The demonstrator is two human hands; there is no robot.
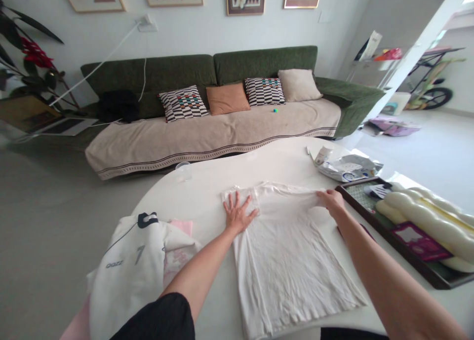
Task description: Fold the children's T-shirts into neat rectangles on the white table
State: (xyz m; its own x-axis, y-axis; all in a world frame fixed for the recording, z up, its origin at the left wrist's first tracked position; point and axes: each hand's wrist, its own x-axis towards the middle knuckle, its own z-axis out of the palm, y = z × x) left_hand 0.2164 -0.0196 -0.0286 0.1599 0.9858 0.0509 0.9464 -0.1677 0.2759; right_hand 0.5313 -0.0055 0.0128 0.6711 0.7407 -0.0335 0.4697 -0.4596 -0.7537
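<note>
A white T-shirt [292, 251] lies spread flat on the white table [207, 192], its collar end away from me. My left hand [238, 212] rests flat on the shirt's far left corner with fingers spread. My right hand [332, 202] is at the far right corner, fingers curled and pinching the shirt's edge. Part of the shirt's top looks folded inward between the hands.
A pile of clothes [133, 266] with a white jersey sits at the near left. A dark tray [407, 241] with cream wavy objects stands at the right. Crumpled plastic packaging [346, 167] and a clear glass [183, 171] lie farther back. A green sofa [222, 108] stands beyond the table.
</note>
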